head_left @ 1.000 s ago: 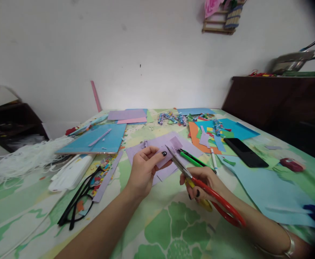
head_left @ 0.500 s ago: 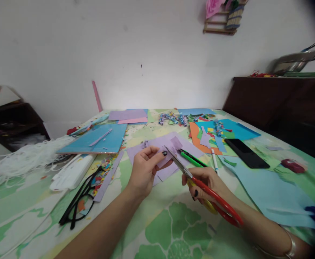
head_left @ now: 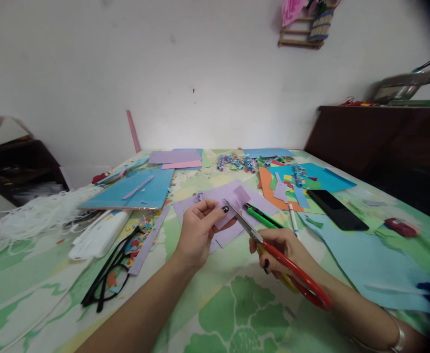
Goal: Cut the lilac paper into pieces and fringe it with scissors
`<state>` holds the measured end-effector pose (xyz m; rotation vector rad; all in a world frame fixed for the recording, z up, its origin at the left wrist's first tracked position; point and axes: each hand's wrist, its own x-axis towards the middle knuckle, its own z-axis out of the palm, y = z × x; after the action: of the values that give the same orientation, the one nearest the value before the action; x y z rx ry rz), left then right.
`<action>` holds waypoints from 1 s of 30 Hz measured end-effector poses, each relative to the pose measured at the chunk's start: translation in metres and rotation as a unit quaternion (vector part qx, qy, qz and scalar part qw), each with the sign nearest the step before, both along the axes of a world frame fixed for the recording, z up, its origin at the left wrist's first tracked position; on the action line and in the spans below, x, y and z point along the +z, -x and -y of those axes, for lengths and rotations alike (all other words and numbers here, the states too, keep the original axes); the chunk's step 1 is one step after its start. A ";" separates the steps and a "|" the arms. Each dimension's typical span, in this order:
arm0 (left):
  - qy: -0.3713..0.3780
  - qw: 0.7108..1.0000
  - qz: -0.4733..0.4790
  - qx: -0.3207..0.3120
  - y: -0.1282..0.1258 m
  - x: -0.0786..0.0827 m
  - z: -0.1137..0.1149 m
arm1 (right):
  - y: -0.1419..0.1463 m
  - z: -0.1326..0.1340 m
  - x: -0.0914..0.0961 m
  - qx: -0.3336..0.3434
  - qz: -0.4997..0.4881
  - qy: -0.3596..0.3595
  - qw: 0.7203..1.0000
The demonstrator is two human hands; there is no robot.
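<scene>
My left hand (head_left: 200,230) pinches a small piece of purple paper (head_left: 222,218) between thumb and fingers. In my right hand (head_left: 283,250) are scissors (head_left: 291,268) with red and yellow handles, their blades reaching up and left to the held paper. The blades look nearly together; how far they have cut cannot be made out. Beneath both hands lies a larger purple sheet (head_left: 189,208) with a small purple rectangle (head_left: 241,194) on it. A green utility knife (head_left: 262,215) rests across its right side, beside a white marker (head_left: 293,219).
Black eyeglasses (head_left: 108,274), a purple strip (head_left: 149,240) and a white power strip (head_left: 99,238) lie to the left, near a blue folder (head_left: 141,189). On the right are a black phone (head_left: 336,209), light blue paper (head_left: 369,260) and an orange sheet (head_left: 269,189) with scraps. Curled paper pieces (head_left: 237,161) lie farther back.
The scissor blades have closed slightly on the purple paper, and the right thumb has shifted a little. Both hands otherwise keep their places.
</scene>
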<state>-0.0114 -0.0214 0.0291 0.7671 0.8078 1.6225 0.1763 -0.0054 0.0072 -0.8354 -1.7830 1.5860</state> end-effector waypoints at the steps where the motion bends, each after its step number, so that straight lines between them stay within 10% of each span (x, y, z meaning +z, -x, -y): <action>1: -0.001 1.000 0.000 -0.001 0.000 0.000 0.000 | 0.000 0.000 0.000 0.000 0.003 0.003 1.000; 30: 0.012 1.000 0.010 -0.002 -0.001 -0.003 -0.003 | 0.000 -0.008 -0.009 0.058 -0.024 -0.029 0.998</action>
<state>-0.0103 -0.0187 0.0260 0.7339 0.8100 1.6113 0.1759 0.0027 -0.0023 -0.6722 -1.8646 1.6055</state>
